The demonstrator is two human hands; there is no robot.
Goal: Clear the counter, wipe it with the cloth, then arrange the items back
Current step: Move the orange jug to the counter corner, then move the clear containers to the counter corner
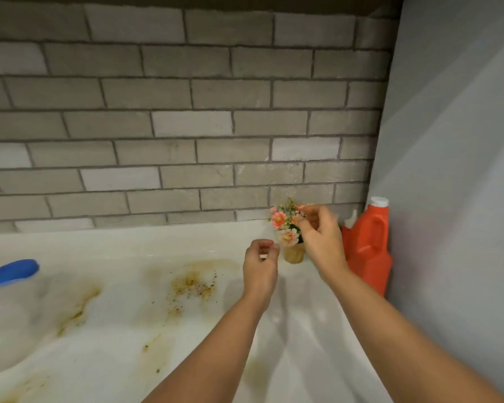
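Observation:
A small tan pot [294,253] of pink and orange flowers [282,221] stands at the back right of the white counter [122,315]. My right hand [320,237] reaches over the flowers, fingers curled among the blooms and touching them. My left hand [261,267] hovers just left of the pot, fingers loosely curled and holding nothing. Brown stains and crumbs [194,285] mark the counter's middle and left. No cloth is in view.
A red jug with a white cap [368,251] stands in the right corner against the grey side wall. A white bottle with a blue cap [12,271] sits blurred at the left edge. A grey brick wall backs the counter.

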